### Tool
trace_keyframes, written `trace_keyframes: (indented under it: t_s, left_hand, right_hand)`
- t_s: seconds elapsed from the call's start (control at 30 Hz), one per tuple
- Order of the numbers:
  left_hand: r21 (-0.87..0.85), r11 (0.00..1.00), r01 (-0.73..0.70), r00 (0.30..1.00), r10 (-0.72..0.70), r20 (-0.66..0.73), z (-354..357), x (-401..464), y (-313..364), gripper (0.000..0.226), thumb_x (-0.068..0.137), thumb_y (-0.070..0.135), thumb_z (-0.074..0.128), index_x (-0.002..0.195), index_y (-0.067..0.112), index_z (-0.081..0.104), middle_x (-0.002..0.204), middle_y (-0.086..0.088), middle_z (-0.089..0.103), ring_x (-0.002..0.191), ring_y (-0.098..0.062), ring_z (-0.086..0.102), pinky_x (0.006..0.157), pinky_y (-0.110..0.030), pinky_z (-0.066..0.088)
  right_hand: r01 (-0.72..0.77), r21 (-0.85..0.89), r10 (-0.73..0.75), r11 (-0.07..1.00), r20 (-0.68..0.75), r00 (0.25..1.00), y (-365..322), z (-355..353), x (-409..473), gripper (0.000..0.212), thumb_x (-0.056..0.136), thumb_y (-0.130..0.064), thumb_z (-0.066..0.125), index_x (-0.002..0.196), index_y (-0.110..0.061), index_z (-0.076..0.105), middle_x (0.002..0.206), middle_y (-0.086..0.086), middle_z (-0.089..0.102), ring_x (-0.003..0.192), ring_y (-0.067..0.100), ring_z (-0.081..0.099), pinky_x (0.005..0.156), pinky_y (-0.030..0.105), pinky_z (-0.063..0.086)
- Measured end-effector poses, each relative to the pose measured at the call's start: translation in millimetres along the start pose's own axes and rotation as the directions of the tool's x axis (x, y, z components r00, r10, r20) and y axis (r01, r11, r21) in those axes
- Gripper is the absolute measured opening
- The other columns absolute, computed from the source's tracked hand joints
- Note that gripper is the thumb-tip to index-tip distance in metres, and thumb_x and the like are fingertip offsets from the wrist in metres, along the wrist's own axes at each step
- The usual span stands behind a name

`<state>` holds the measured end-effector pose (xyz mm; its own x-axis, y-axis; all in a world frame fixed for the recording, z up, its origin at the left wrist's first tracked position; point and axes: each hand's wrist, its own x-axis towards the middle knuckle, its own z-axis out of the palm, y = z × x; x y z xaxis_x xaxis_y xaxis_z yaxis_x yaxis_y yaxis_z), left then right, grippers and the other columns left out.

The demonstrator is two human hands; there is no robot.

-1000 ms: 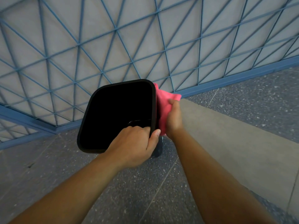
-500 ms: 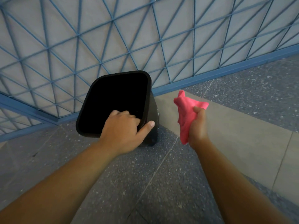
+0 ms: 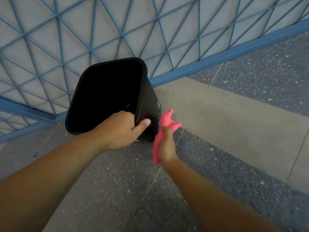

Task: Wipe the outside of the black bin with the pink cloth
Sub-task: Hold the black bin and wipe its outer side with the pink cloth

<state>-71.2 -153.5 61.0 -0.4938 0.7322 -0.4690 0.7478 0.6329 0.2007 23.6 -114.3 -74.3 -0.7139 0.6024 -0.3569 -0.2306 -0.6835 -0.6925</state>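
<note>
- Far left, the blue metal fence (image 3: pixel 50 47) runs along the back, its lower rail (image 3: pixel 25 111) meeting the speckled floor (image 3: pixel 108 190).
- Next, the black bin (image 3: pixel 107 96) stands on that floor just in front of the fence, tipped toward the person, its dark mouth facing us.
- The left hand (image 3: pixel 117 131) grips the near rim at its right corner: fingers curled over the edge into the bin, thumb (image 3: pixel 143 123) pressed flat on the outer wall.
- Just right of that thumb, the pink cloth (image 3: pixel 164 124) sits bunched against the bin's right side, low down near the base; whether it is truly touching the wall I can't tell.
- The right hand (image 3: pixel 166 148) is closed round the cloth, fingers wrapped over it, a tail hanging below the wrist and a tuft poking out on top.
- Further right, a pale band of paving (image 3: pixel 225 118) crosses the floor.
- Risk one: the bin balances on its bottom edge, so a hard sideways swipe could twist it out of that one-handed hold, by my reckoning.
- Risk two: a wadded cloth touches little surface, so streaks may be missed.
- Risk three: the loose tail could drag along the floor and carry grit back onto the wall.
</note>
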Motion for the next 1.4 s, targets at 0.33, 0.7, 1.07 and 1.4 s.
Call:
trace_keyframes:
  t_s: [0.33,0.7,1.07,1.4]
  left_hand:
    - [0.005,0.993,-0.117,0.992,0.118,-0.040,-2,6,13,0.051,0.092,0.053,0.042,0.056,0.017,0.043,0.045,0.000,0.047,0.044,-0.013,0.051,0.052,-0.039,0.045]
    - [-0.004,0.987,-0.163,0.982,0.162,-0.092,0,7,6,0.052,0.089,0.062,0.035,0.057,0.022,0.044,0.048,0.001,0.051,0.047,-0.012,0.054,0.053,-0.039,0.048]
    - [0.010,0.988,-0.157,0.980,0.157,-0.123,1,9,5,0.054,0.086,0.063,0.029,0.061,0.018,0.046,0.052,0.001,0.054,0.052,-0.014,0.057,0.058,-0.042,0.051]
    - [0.010,0.980,-0.199,0.970,0.198,-0.142,1,8,8,0.056,0.090,0.063,0.022,0.065,0.020,0.049,0.058,0.000,0.058,0.057,-0.016,0.060,0.062,-0.042,0.050]
  right_hand:
    - [-0.066,0.287,0.084,0.956,-0.051,0.995,9,11,63,0.072,0.103,-0.053,0.040,0.168,-0.043,0.009,0.177,-0.001,0.022,0.156,0.018,0.038,0.127,0.043,0.037]
    - [0.016,0.196,0.015,0.980,-0.152,0.988,35,2,72,0.069,0.108,-0.051,0.032,0.168,-0.019,0.022,0.171,0.005,0.033,0.149,0.020,0.047,0.116,0.029,0.048]
    - [0.000,0.223,0.055,0.975,-0.239,0.969,15,21,56,0.088,0.096,-0.072,0.052,0.169,-0.039,0.015,0.176,-0.012,0.017,0.158,0.011,0.029,0.128,0.038,0.031]
    - [0.021,-0.105,-0.027,0.994,-0.063,0.998,54,3,46,0.065,0.099,-0.046,0.053,0.161,-0.028,0.041,0.172,0.008,0.031,0.160,0.028,0.029,0.131,0.054,0.025]
